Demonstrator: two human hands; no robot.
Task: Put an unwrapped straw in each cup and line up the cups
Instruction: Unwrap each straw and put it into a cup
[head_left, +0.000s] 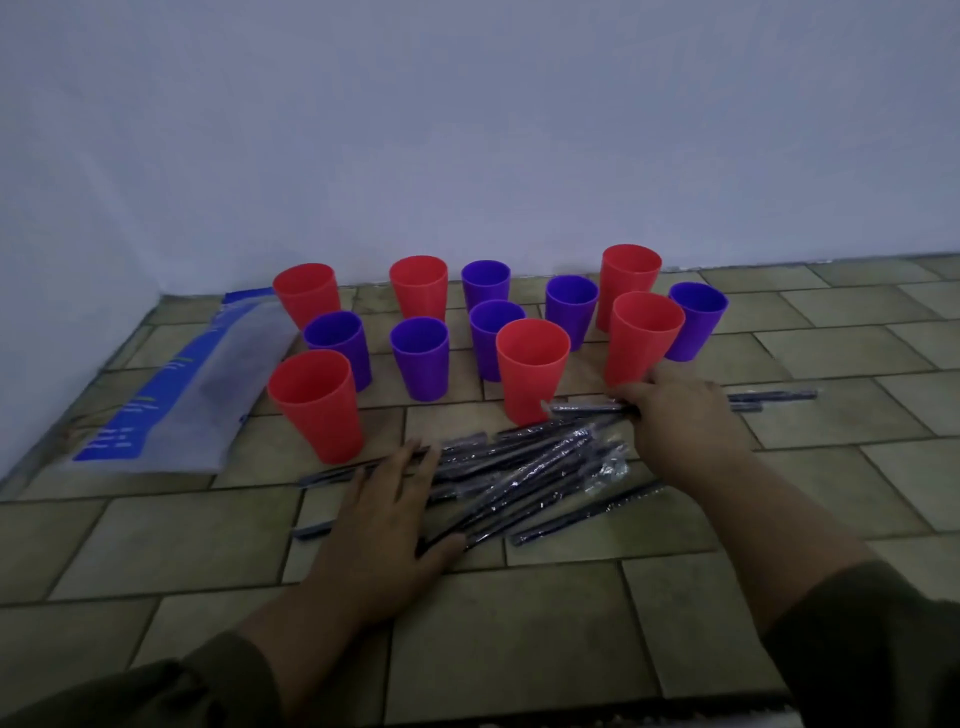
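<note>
The left hand (384, 499) lies flat, fingers straight, on the heap of dark plastic-wrapped straws (519, 467) on the tile-patterned tabletop (519, 623). The right hand (680, 421) grips one wrapped straw (582, 408), fingers curled, beside the red and purple plastic cups (530, 374).

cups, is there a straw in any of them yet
No, every red cup and purple cup stands empty; the wrapped straws lie on the tiled floor.

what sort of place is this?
Likely a plain indoor room, possibly floor level: bare pale wall, tile-patterned surface meeting it, plastic cups and wrapped straws set straight on that.
</note>
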